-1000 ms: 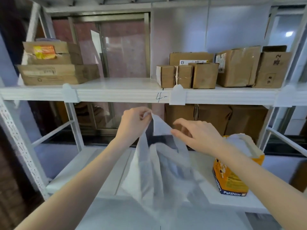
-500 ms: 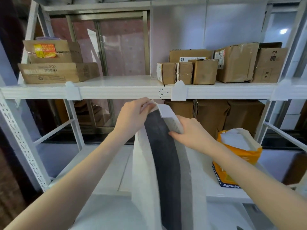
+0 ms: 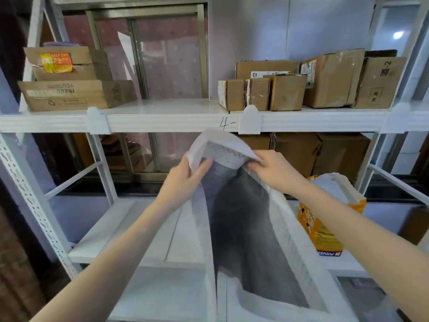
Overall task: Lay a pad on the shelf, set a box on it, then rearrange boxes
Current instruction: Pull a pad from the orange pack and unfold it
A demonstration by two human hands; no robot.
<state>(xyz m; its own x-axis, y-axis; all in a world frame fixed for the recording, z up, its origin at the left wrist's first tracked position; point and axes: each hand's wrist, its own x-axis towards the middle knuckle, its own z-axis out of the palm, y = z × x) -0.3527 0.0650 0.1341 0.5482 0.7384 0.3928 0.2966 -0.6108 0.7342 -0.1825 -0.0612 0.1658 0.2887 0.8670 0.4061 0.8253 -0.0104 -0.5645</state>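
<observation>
A white pad with a dark grey centre hangs in front of me, its top edge folded over just under the upper shelf. My left hand grips the pad's top left edge. My right hand pinches its top right edge. Several brown cardboard boxes stand in a row on the right of the upper shelf. Two flat boxes are stacked at its left end.
An orange pack of pads, torn open on top, stands on the lower shelf to the right. More brown boxes sit behind on the lower level. White uprights frame the left side. A window is behind the shelf.
Both hands have spread apart and the pad has unfolded wider, showing more of its dark centre. Its top edge has risen closer to the upper shelf.
</observation>
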